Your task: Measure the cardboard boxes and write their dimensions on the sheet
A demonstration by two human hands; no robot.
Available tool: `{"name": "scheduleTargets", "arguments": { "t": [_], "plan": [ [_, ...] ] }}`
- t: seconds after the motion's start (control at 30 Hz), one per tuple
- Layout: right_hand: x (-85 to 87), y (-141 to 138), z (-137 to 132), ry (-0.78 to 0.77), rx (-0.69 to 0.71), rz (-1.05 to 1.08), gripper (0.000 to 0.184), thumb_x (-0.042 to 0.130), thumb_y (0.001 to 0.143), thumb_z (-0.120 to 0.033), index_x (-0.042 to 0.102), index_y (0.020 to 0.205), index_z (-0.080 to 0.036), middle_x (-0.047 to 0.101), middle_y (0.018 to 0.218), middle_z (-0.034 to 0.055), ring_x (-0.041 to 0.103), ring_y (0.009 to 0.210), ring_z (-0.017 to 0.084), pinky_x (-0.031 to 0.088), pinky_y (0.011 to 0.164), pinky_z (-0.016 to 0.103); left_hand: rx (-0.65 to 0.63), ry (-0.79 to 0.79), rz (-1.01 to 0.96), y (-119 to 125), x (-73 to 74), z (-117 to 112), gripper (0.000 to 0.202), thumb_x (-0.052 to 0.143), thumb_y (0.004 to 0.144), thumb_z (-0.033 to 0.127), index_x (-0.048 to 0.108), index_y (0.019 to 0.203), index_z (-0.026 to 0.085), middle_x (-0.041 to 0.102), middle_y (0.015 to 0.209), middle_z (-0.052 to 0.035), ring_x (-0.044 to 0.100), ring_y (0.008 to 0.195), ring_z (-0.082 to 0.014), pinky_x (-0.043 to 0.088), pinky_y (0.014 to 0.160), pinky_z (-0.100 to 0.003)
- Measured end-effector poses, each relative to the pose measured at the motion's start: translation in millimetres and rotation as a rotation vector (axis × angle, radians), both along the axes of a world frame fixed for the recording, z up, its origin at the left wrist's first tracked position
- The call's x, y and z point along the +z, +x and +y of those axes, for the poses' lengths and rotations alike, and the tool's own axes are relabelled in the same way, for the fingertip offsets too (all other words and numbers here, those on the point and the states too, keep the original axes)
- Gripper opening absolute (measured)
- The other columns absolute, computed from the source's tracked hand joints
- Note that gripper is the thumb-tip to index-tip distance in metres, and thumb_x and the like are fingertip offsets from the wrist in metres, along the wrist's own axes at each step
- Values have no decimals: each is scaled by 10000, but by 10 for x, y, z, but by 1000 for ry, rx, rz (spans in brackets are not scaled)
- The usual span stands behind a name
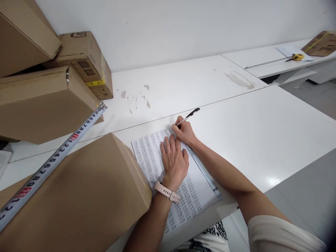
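Note:
My right hand (184, 131) is closed around a pen (188, 116) with a pale barrel and a black end, at the top edge of a printed sheet (147, 154). The pen's tip is hidden by my fingers. Flat on the same sheet lies my left hand (173, 159), fingers stretched out, with a pink band (168, 192) on its wrist. Columns of small dark print cover the paper. Another sheet or folder with a bluish edge (207, 175) shows beneath its right side.
A large cardboard box (86, 189) stands close on the left, with an extended tape measure blade (56, 157) across it. More boxes (84, 59) are stacked behind. Far right on the white table (252, 126) side lie a yellow tape measure (298, 57) and a small box (320, 43).

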State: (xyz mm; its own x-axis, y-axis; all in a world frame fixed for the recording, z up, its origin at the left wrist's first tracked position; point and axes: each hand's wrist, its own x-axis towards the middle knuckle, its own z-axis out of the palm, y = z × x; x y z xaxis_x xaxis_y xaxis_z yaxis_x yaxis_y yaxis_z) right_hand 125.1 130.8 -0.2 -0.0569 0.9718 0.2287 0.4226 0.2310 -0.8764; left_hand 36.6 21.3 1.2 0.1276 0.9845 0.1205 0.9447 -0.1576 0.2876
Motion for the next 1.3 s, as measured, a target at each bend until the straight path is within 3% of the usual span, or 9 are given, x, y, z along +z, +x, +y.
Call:
{"name": "scheduleTargets", "arguments": {
  "t": [1.3],
  "plan": [
    [22,9,-4,-13,-54,-39,149,506,742,-210,376,674,-240,388,537,-64,376,532,121,298,537,283,-1,-8,-9,-3,32,-15,525,399,976,307,462,1435,61,400,1570,-163,288,1472,-363,209,1215,-550]
  ]
}}
